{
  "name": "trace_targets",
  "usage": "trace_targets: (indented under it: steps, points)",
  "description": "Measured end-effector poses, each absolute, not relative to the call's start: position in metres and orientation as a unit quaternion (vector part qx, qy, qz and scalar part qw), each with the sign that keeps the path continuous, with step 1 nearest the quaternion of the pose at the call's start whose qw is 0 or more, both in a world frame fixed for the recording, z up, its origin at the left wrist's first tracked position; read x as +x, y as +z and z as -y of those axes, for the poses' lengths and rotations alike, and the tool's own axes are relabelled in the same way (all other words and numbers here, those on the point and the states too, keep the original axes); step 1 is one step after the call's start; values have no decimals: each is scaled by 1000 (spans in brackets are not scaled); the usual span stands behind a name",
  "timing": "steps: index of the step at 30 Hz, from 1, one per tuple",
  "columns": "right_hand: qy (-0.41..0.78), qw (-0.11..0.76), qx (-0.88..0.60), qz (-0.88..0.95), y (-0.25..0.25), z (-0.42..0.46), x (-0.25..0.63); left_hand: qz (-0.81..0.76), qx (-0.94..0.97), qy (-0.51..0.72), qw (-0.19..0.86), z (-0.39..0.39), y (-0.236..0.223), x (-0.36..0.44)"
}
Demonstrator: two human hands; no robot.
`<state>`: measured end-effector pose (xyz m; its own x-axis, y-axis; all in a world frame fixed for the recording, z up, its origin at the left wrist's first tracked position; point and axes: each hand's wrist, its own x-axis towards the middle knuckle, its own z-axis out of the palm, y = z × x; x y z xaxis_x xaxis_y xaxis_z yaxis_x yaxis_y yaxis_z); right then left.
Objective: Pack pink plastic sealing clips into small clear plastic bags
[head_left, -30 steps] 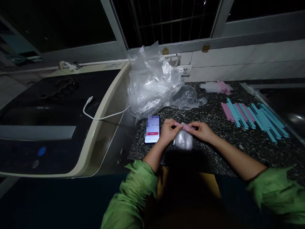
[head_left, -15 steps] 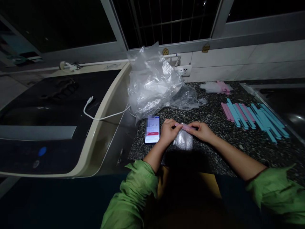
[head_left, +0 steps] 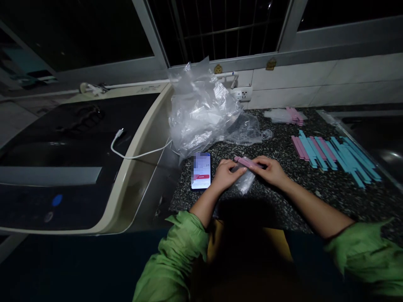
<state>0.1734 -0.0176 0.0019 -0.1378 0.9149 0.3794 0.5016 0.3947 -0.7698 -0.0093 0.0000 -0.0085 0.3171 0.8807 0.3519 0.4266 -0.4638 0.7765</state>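
My right hand (head_left: pixel 271 171) pinches a flat pink strip (head_left: pixel 244 161) between thumb and fingers. The strip slants, its far left end sticking out beyond my fingers. Below it, a small clear plastic bag (head_left: pixel 245 181) hangs crumpled over the counter. My left hand (head_left: pixel 227 173) is closed, its thumb pressed on the bag's upper left part just under the strip. Whether the strip lies partly inside the bag I cannot tell. My left fingertips are partly hidden behind the bag.
A lit phone (head_left: pixel 201 171) lies left of my hands. Behind stands a heap of clear plastic bags (head_left: pixel 201 113). Blue strips (head_left: pixel 349 155) and pink strips (head_left: pixel 300 149) lie at right, with bagged pink strips (head_left: pixel 294 116) behind them. A washing machine (head_left: pixel 126 201) borders the left.
The pink strip has tilted, and its left end has come free of my left fingers. My left thumb has shifted onto the bag, which has turned and bunched up.
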Motion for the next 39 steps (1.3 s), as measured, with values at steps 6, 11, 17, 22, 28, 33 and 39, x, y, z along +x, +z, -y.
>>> trace_targets:
  steps: [6, 11, 17, 22, 28, 33, 39]
  points:
    - [203, 459, -500, 706, 5, 17, 176, -427, 768, 373, 299, -2, -10, -8]
    - [183, 463, -499, 709, 6, 19, 175, -409, 779, 374, 294, -3, -11, -9]
    - [175, 473, -496, 707, 5, 17, 177, -410, 783, 386, 264, -1, -12, -9]
    - [190, 438, -474, 740, 4, 16, 178, -433, 749, 447, 227, 3, -4, -12]
    - [194, 412, -440, 774, 4, 18, 174, -385, 766, 460, 228, 3, -5, -11]
    - [261, 442, -495, 701, 3, 17, 176, -374, 733, 488, 291, -3, -8, -12]
    - [379, 416, -528, 636, -2, 13, 177, -386, 665, 559, 312, -5, -8, -15]
